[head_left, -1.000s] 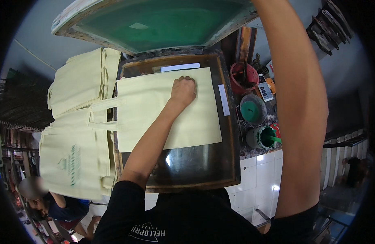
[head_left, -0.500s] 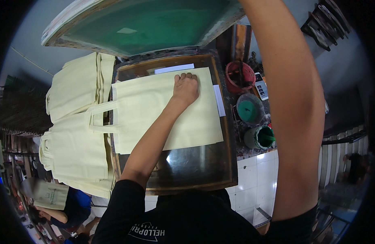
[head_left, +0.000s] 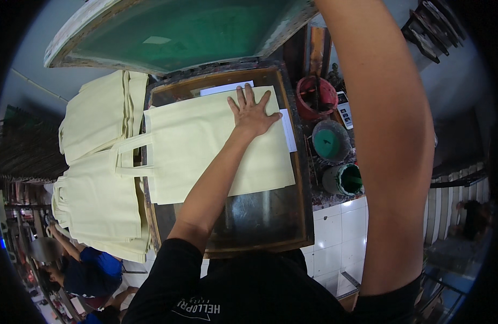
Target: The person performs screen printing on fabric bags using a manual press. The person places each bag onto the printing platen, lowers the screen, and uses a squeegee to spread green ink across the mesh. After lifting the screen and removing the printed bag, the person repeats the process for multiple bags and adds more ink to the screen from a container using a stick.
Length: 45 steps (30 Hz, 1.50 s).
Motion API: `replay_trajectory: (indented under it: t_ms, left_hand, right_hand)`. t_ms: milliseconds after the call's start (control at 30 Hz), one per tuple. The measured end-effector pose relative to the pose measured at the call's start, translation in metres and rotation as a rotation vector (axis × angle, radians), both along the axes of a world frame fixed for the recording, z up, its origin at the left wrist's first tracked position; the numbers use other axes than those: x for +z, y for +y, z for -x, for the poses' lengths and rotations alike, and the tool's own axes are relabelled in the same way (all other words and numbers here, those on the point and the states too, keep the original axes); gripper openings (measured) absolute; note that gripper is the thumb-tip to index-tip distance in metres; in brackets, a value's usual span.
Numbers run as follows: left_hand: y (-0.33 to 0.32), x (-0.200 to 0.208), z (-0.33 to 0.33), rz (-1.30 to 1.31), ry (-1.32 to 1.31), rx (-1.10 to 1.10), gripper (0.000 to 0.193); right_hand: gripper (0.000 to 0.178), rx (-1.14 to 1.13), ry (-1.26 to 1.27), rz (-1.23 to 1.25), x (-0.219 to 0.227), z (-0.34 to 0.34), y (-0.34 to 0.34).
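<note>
A cream tote bag (head_left: 192,148) lies flat on a dark glass-topped board with a wooden rim (head_left: 281,237), its handles hanging off the board's left side. Near the bag's far right corner, my left hand (head_left: 251,114) rests on the fabric with fingers spread. White paper guides show along its far edge (head_left: 227,88) and right edge (head_left: 288,131). Above the board, a screen-printing frame with green mesh (head_left: 184,46) is tilted up. My right arm (head_left: 392,124) reaches toward the frame's right end; the hand is beyond the top of the picture.
Left of the board are stacks of cream tote bags (head_left: 98,200). To the right stand a red bucket (head_left: 327,97), a bowl of green ink (head_left: 327,144), an open tub of green ink (head_left: 340,181) and a phone (head_left: 344,112). Another person (head_left: 92,275) is at the lower left.
My left hand has gone from curled fingers to spread ones on the bag. The view has shifted slightly, and the person at the lower left has moved the printed bag out of sight.
</note>
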<state>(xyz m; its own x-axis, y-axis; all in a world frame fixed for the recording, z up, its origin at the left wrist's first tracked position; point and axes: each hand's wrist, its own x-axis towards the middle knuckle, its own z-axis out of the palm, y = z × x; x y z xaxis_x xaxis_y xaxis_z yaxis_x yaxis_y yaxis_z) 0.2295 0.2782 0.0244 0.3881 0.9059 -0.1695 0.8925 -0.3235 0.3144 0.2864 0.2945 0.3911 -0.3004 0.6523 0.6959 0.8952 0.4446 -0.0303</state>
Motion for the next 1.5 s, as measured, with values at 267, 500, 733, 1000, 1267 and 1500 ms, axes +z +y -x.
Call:
replay_trajectory:
  t_ms: [267, 500, 733, 1000, 1267, 1500]
  left_hand:
    - [0.003, 0.005, -0.004, 0.080, 0.033, 0.034, 0.091]
    - [0.012, 0.020, -0.009, 0.145, 0.086, 0.041, 0.091]
    - [-0.030, 0.059, 0.038, -0.081, -0.786, -0.019, 0.076]
    - [-0.230, 0.085, 0.197, 0.450, -1.552, 0.202, 0.031]
    - [-0.276, -0.008, 0.198, 0.800, -1.394, 0.614, 0.026]
    - [-0.280, -0.012, 0.204, 0.815, -1.366, 0.576, 0.021]
  right_hand:
    - [0.036, 0.072, -0.021, 0.002, 0.002, -0.005, -0.001]
    - [0.035, 0.085, 0.033, 0.029, -0.001, -0.002, -0.015]
    - [0.036, -0.112, 0.141, 0.381, -0.009, 0.019, -0.082]
    - [0.029, 0.112, 0.158, 0.252, -0.183, 0.019, -0.190]
    - [0.034, 0.194, 0.114, 0.546, -0.286, 0.022, -0.223]
    - [0.036, 0.281, -0.033, 0.413, -0.315, 0.021, -0.146]
